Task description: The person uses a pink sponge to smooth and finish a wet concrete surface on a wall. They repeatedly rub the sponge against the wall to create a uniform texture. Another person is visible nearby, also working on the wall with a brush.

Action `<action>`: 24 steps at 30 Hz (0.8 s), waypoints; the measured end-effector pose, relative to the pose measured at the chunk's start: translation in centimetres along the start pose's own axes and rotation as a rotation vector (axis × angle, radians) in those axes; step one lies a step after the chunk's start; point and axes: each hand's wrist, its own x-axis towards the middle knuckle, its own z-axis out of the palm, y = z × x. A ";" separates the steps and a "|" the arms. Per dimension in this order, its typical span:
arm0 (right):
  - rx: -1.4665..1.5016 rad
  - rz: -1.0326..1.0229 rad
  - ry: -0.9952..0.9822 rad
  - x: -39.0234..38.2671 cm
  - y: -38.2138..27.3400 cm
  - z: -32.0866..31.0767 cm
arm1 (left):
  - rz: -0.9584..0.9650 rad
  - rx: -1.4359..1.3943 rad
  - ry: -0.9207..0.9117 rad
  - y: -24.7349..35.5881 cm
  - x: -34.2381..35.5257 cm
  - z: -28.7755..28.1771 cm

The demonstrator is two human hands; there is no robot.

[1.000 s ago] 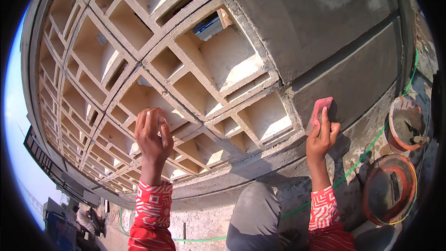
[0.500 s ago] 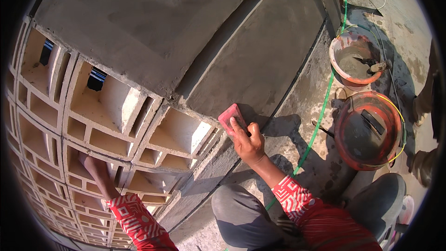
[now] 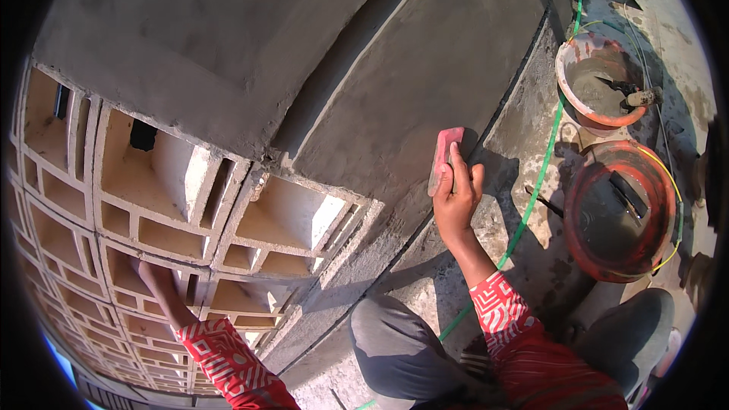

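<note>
My right hand [image 3: 458,199] is closed around a small pink block [image 3: 443,161] that looks like a sponge, its lower edge smeared grey. The block is tilted against the wet grey mortar [image 3: 410,99] on the narrow wall face, near that face's outer edge. To the left, my left hand [image 3: 149,272] reaches into an opening of the pale ventilation-block wall [image 3: 156,241]. Its fingers are hidden inside the opening, so I cannot see whether they grip anything. A larger smooth mortar face [image 3: 190,45] lies above the blocks, separated from the narrow face by a recessed groove.
At the right stand two orange-red tubs: the farther tub [image 3: 563,76] holds mortar and a wooden-handled tool [image 3: 644,97]; the nearer tub [image 3: 575,237] contains grey liquid and a dark tool [image 3: 629,196]. A green hose [image 3: 541,182] runs between wall and tubs. My bent knees are below.
My right hand has moved right and up along the narrow mortar face with the pink block, which has turned more upright. My left hand stays in the opening. The view has shifted slightly.
</note>
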 end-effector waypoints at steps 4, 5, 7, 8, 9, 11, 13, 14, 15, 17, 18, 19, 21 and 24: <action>0.113 -0.130 -0.089 1.0 -4.4 0.2 | -0.051 -0.104 -0.076 -5.6 1.3 -1.3; 0.138 -0.227 -0.144 -1.3 -5.6 -0.1 | -0.024 -0.196 -0.077 -6.9 1.8 -1.5; 0.116 -0.210 -0.217 -6.1 -4.2 -1.3 | -0.003 -0.137 -0.089 -6.0 1.7 -0.4; 0.063 -0.135 -0.179 -6.9 -2.5 -1.1 | -0.018 -0.206 -0.064 -5.4 2.0 -0.6; 0.009 -0.061 -0.148 -6.5 -1.7 -1.3 | -0.039 -0.275 -0.041 -5.3 2.0 -0.5; 0.041 -0.113 -0.071 -3.4 -0.9 -0.6 | -0.012 -0.291 -0.023 -6.4 2.7 -1.2; 0.057 -0.143 -0.111 0.3 -2.7 -0.5 | -0.032 -0.305 -0.053 -9.5 2.8 -0.8; 0.092 -0.183 -0.092 0.6 -3.6 -0.1 | -0.047 -0.301 -0.062 -11.0 3.4 -2.0; 0.094 -0.197 -0.119 0.0 -4.0 -0.3 | -0.053 -0.294 -0.061 -11.1 3.5 -1.9; 0.092 -0.315 -0.224 -3.6 -2.8 -1.5 | -0.056 -0.273 -0.056 -10.0 3.1 -0.7; 0.064 -0.246 -0.203 -4.5 -1.8 -1.6 | -0.045 -0.243 -0.048 -8.7 2.8 -0.5; 0.034 -0.180 -0.187 -5.4 -0.7 -1.9 | -0.012 -0.266 -0.041 -7.4 2.5 0.1; -0.003 -0.025 -0.139 -4.4 -0.5 -2.4 | 0.042 -0.265 -0.030 -5.7 1.3 -0.7; 0.076 -0.081 -0.128 -1.5 -2.7 -1.6 | 0.042 -0.075 -0.111 -9.9 2.5 -1.6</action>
